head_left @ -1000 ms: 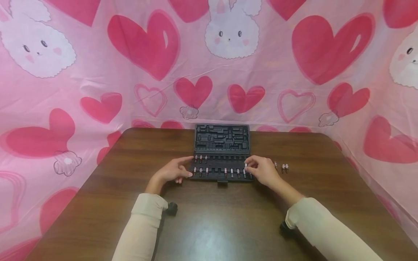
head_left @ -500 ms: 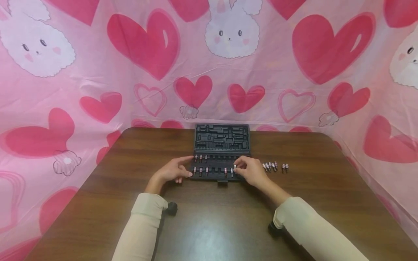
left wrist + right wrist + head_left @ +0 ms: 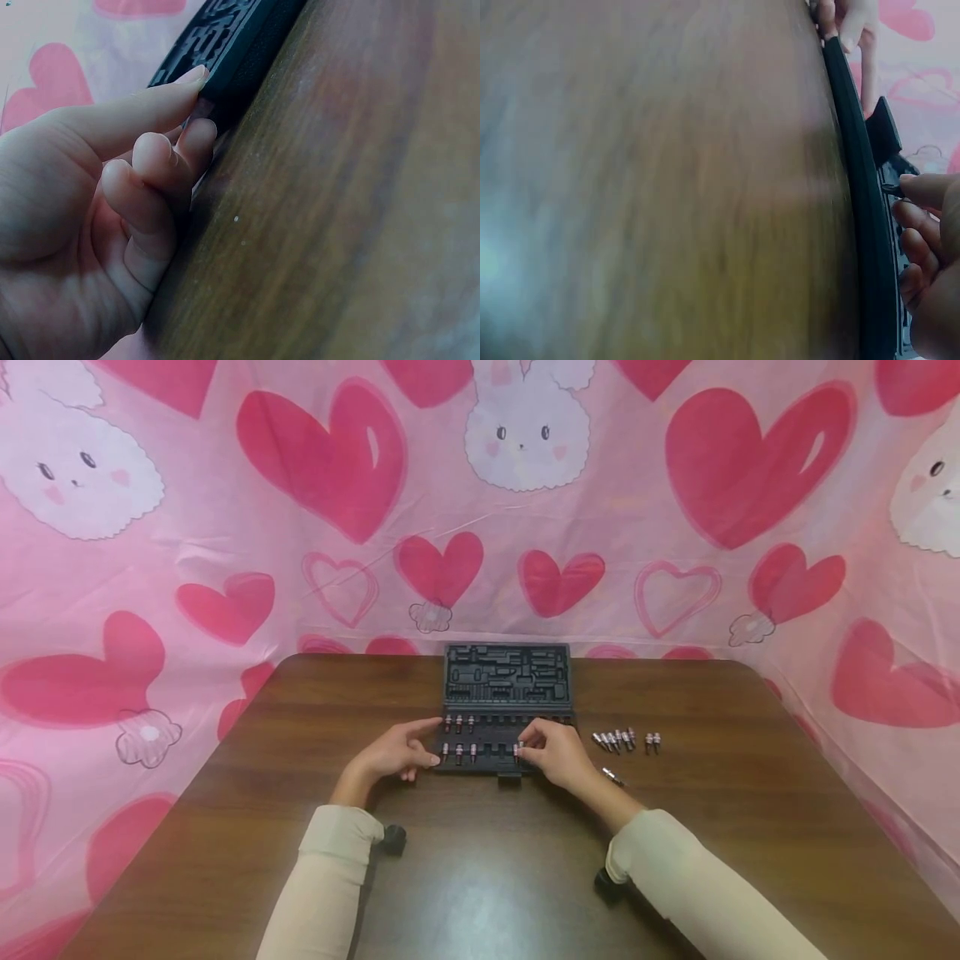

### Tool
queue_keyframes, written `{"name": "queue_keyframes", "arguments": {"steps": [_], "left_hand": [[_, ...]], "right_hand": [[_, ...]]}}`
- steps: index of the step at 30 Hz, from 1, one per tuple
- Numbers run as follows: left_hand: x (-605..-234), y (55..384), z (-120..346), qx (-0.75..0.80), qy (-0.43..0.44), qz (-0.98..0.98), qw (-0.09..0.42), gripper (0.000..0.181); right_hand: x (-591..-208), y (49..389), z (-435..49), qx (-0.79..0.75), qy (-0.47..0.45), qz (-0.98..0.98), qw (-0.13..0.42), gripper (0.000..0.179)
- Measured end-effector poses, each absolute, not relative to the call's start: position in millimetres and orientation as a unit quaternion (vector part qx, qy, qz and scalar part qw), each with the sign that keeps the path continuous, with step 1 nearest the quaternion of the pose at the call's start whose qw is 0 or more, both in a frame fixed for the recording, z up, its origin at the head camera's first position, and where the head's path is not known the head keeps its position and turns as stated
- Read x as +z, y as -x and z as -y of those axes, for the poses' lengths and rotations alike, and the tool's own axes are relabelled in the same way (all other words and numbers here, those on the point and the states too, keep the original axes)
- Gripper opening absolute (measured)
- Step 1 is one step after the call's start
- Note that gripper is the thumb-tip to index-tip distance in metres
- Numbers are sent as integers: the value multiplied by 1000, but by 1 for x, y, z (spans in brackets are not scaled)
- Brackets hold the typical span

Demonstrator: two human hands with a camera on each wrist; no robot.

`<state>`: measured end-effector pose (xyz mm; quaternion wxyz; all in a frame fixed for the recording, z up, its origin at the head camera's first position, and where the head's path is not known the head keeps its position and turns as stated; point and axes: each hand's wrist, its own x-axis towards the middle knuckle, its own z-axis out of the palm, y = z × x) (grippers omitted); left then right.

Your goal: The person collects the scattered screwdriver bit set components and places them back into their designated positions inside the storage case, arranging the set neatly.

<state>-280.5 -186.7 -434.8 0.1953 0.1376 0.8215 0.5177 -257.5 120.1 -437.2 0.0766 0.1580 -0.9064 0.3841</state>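
A black tool case [image 3: 489, 767] lies open on the table, its lid [image 3: 507, 674] tilted up at the back. Short silver bit sockets with dark tips stand in its slots, including several at the left [image 3: 459, 752]. My left hand [image 3: 390, 753] holds the case's left end, thumb on the front corner and index finger stretched along the side. Over the front row, my right hand [image 3: 557, 753] pinches a bit socket between thumb and index finger; its dark tip [image 3: 892, 190] shows in the right wrist view. This hand hides the front row's right part.
Several loose bit sockets [image 3: 615, 741] lie on the table to the right of the case, with a pair [image 3: 652, 742] farther right. One more bit socket [image 3: 612, 776] lies nearer, by my right wrist. A pink heart-print cloth [image 3: 465, 485] hangs behind the table.
My right hand has moved left along the front row, uncovering loose bit sockets on the table. My left hand stays on the case's left end.
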Motion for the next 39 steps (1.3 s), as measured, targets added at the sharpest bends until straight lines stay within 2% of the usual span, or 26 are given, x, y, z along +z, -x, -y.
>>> {"name": "queue_keyframes", "arguments": {"steps": [28, 39], "left_hand": [[-434, 281, 188, 511, -138, -826, 195, 73], [-436, 282, 188, 513, -141, -824, 196, 73]], "right_hand": [[-442, 262, -88, 338, -168, 922, 80, 13], [-438, 273, -90, 309, -148, 938, 51, 6]]}}
